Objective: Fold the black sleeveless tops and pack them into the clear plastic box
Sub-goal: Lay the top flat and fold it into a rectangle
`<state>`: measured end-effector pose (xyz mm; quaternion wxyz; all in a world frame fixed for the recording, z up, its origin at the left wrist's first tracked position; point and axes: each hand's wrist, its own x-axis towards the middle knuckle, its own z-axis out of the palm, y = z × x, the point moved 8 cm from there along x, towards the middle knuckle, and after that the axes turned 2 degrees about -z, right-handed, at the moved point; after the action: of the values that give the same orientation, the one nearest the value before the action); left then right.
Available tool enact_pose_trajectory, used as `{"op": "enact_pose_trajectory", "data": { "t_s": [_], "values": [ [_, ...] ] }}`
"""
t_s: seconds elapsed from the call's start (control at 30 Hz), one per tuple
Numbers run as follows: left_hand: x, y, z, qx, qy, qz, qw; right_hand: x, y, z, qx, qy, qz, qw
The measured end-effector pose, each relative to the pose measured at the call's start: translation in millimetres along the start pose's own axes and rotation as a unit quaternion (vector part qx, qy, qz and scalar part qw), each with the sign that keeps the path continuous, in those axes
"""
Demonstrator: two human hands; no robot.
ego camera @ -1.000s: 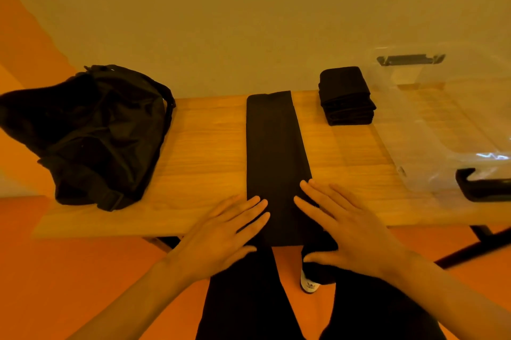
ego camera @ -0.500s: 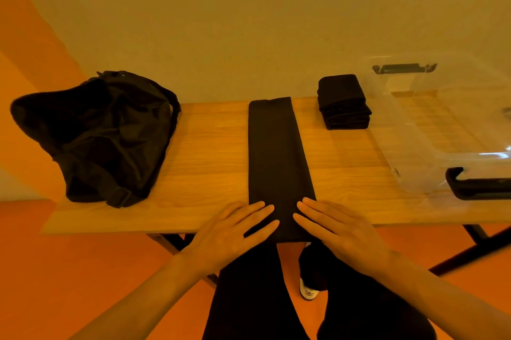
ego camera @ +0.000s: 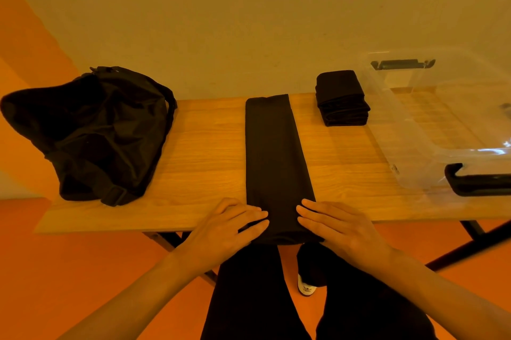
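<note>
Left hand, right hand flat on folded top | clear box cropped right

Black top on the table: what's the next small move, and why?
Probably pinch the near end and fold it over toward the far end. The black top lies as a long narrow strip, far longer than the folded stack beside the clear box, and the left hand and right hand rest flat on its near end.
</note>
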<state>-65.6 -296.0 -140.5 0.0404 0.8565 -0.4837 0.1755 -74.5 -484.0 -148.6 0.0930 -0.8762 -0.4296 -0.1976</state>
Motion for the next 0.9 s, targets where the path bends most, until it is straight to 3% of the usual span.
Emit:
{"op": "enact_pose_trajectory", "data": {
  "t_s": [0.13, 0.27, 0.43, 0.53, 0.7, 0.8, 0.9],
  "values": [
    [-1.8, 4.2, -10.6, -0.039, 0.059, 0.006, 0.998, -1.1, 3.1, -8.9, 0.059, 0.028, 0.042, 0.997],
    [-6.0, -1.6, -30.8, -0.15, 0.135, -0.064, 0.977, -1.7, 11.4, -27.7, 0.172, 0.084, 0.126, 0.973],
    [14.2, -24.5, -53.0, -0.281, 0.183, -0.207, 0.919, 20.7, 23.8, -52.7, 0.27, 0.128, 0.226, 0.927],
    [23.9, -50.3, -45.5, -0.381, 0.178, -0.335, 0.843, 39.6, 43.1, -53.9, 0.345, 0.157, 0.303, 0.875],
    [42.1, -89.7, -20.8, -0.45, 0.187, -0.447, 0.75, 58.9, 83.6, -17.7, 0.455, 0.1, 0.475, 0.747],
    [46.6, -110.9, 6.0, -0.454, 0.15, -0.515, 0.711, 64.3, 104.9, 5.7, 0.426, 0.042, 0.534, 0.73],
    [51.4, -126.4, 24.3, -0.432, 0.095, -0.55, 0.708, 68.1, 118.3, 14.0, 0.374, -0.003, 0.562, 0.738]
  ]
}}
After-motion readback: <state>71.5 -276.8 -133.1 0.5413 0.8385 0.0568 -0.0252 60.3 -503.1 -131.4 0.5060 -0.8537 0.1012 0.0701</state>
